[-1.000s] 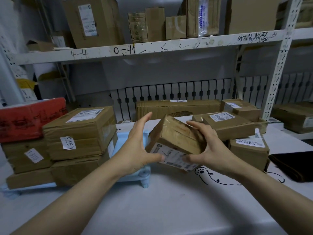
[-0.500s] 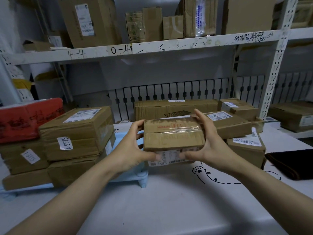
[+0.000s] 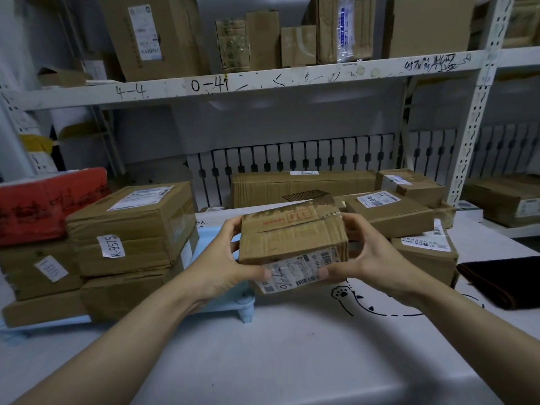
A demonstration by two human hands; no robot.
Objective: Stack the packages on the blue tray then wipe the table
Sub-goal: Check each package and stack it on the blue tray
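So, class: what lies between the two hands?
In the head view, a taped cardboard box lies between the left hand and the right hand; both grip its ends.

White table [image 3: 292, 361] with paw doodle, pale blue plastic tray [image 3: 230, 305] at left, brown cardboard packages [image 3: 388, 214] at right, dark folded cloth [image 3: 502, 282] at right edge

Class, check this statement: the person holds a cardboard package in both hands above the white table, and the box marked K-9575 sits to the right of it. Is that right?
One detail is wrong. The head view shows the box marked K-9575 to the left of the held package, not the right. Both the left hand and right hand do hold the package above the white table.
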